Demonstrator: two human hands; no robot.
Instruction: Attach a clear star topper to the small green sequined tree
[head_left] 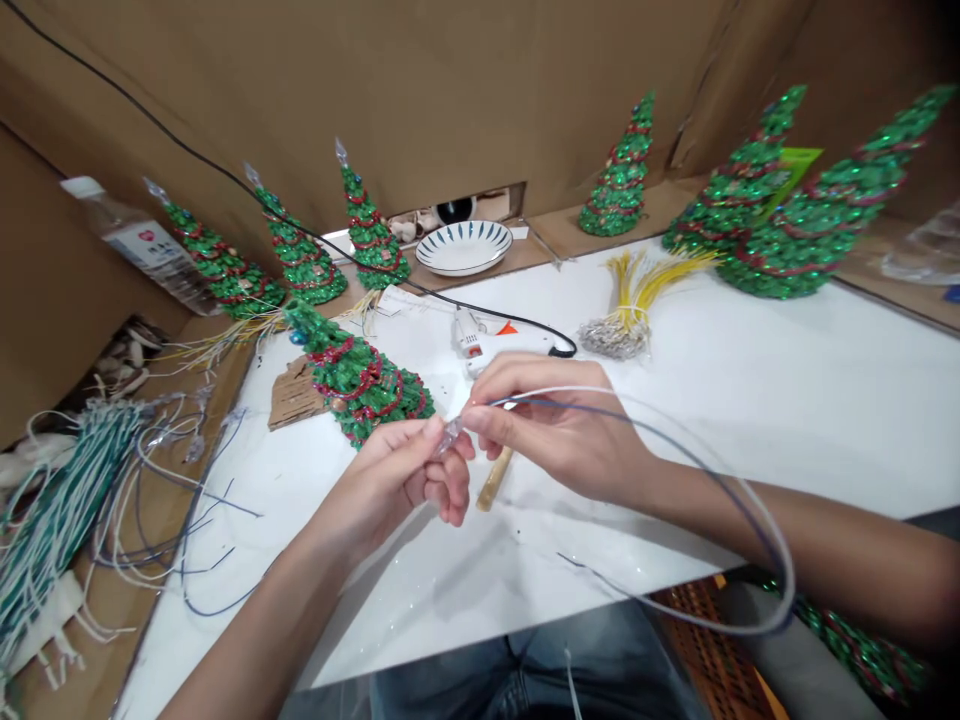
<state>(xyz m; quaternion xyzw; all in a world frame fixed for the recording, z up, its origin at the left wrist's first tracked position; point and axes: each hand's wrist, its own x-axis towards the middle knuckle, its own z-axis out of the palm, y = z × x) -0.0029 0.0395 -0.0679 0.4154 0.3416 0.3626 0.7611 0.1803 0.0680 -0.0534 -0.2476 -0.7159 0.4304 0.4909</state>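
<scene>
L hand point(409, 470) pinches a clear bulb point(450, 436) btwn thumb & fingers, above the white table point(750, 400); R hand point(559, 430) has fingertips closed right at the bulb's wire end. White & blue wires point(784, 570) run from there, loop out past R forearm & curve back over table edge.

Containers: plastic bottle point(154, 250) w/ white cap leans at far L, label facing out; can't tell what's inside. Striped plate point(465, 262) sits at back, by cut-out point(491, 207) in cardboard wall point(450, 90); cut-out has pale lumps point(409, 225) + a round black thing point(456, 211) in it.

Green tree point(371, 385) lies on its side just behind L hand. Glue gun point(502, 347) is just behind R hand, tan stick point(495, 480) partly under it. Yellow wire bundle point(630, 300) R of gun, green/white wire bundle point(67, 490) far L.
</scene>
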